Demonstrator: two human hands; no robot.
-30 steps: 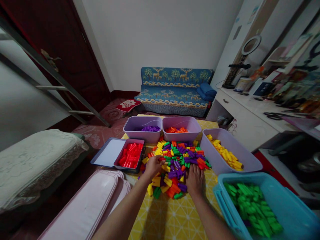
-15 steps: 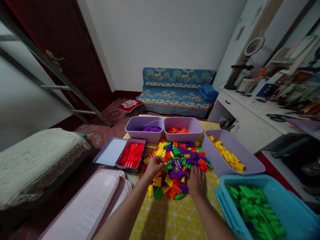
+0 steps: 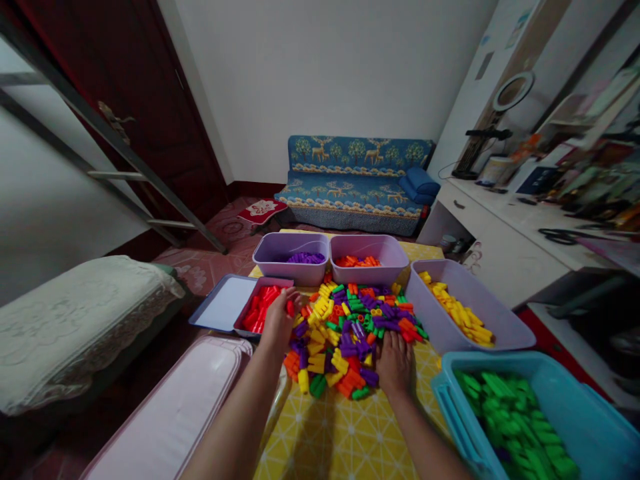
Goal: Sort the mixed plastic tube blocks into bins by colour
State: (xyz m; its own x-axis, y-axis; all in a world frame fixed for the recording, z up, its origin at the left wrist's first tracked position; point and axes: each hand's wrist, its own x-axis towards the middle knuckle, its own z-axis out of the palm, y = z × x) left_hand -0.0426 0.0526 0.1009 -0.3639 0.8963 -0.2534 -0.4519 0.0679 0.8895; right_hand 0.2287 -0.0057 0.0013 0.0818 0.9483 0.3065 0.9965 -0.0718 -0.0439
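My left hand (image 3: 281,315) is over the right side of the box of red blocks (image 3: 257,309), its fingers closed around a red plastic building block (image 3: 291,308). Beside it spreads a mixed pile of plastic building blocks (image 3: 350,333) in yellow, purple, green, orange and red. My right hand (image 3: 395,363) lies flat at the pile's right front edge, fingers stretched out against the blocks and holding nothing. The shallow box's blue lid (image 3: 223,303) is folded open to the left.
Behind the pile stand one lilac bin (image 3: 291,270) with purple blocks and another (image 3: 370,272) with orange ones. To the right are a lilac bin (image 3: 467,303) of yellow blocks and a blue bin (image 3: 525,363) of green blocks. Pink lids (image 3: 175,407) lie front left on the yellow tablecloth's (image 3: 345,433) side.
My left hand has moved left from the pile to the red-block box, carrying a red block. My right hand stays at the pile's edge. The view has shifted slightly.
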